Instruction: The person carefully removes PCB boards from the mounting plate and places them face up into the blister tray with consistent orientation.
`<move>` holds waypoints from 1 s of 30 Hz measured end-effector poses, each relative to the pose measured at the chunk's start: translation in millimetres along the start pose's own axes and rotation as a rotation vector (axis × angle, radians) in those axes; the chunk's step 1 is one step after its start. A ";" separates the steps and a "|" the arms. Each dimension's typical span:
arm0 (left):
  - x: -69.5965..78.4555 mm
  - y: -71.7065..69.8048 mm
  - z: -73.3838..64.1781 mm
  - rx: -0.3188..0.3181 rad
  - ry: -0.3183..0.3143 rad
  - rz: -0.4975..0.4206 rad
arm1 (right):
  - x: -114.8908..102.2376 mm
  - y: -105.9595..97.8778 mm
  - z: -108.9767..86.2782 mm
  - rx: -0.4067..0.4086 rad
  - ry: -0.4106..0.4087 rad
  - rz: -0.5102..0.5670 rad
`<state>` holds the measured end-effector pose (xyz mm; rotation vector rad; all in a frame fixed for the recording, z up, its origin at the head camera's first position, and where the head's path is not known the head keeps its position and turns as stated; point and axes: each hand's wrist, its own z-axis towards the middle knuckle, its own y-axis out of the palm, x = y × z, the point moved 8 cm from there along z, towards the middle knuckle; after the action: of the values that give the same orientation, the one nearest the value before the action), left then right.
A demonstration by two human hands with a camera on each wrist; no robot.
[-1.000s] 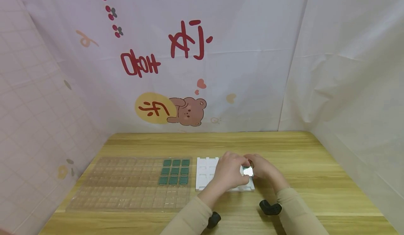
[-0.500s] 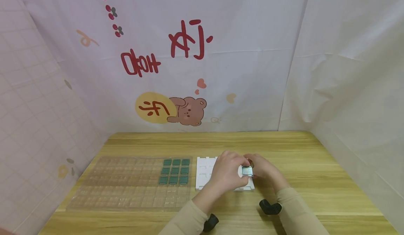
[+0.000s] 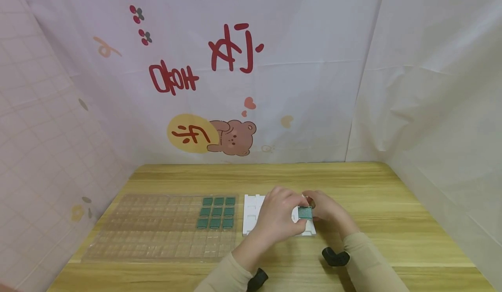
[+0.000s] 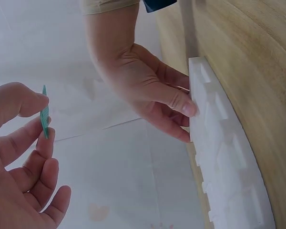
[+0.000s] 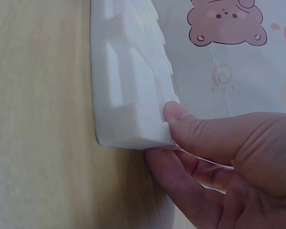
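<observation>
My left hand (image 3: 277, 215) pinches a thin green square chip (image 3: 305, 213), whose gridded face shows in the head view. Seen edge-on in the left wrist view, the chip (image 4: 45, 114) sits between thumb and fingertips, raised above the white tray (image 3: 249, 218). That tray is moulded with pockets and stands on the table, partly hidden behind my left hand. My right hand (image 3: 326, 207) grips the tray's right end; in the right wrist view the thumb lies on top at the corner of the tray (image 5: 128, 109), with the index finger below the edge.
Left of the white tray lies a large clear plastic tray (image 3: 157, 226) with many pockets. Several green chips (image 3: 216, 212) fill a block at its right end. White printed cloth (image 3: 306, 87) encloses the wooden table (image 3: 353, 178) at the back and sides.
My left hand has drifted slightly left with the chip. The chip's face has turned from bright glare to green with a visible grid. The right hand stays at the tray's end.
</observation>
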<state>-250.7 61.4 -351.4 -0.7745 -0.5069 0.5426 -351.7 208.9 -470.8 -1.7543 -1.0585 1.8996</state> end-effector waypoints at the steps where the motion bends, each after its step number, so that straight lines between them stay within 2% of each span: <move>1: 0.2 -1.7 -0.6 0.002 -0.001 -0.004 | 0.7 0.3 -0.6 -0.003 0.012 0.010; 4: 0.1 -6.4 -2.7 0.007 -0.006 -0.016 | 2.5 0.4 -1.7 -0.002 0.047 0.035; 17: -7.3 -22.8 -13.2 0.033 -0.002 -0.031 | 1.2 1.1 -2.4 -0.001 0.059 0.017; 30: -31.0 -28.1 -25.6 0.015 -0.041 -0.001 | 2.9 1.8 -1.3 0.007 0.074 0.008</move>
<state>-251.0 12.4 -352.6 -0.7501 -0.5405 0.5615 -350.6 210.1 -474.1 -1.8133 -1.0189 1.8258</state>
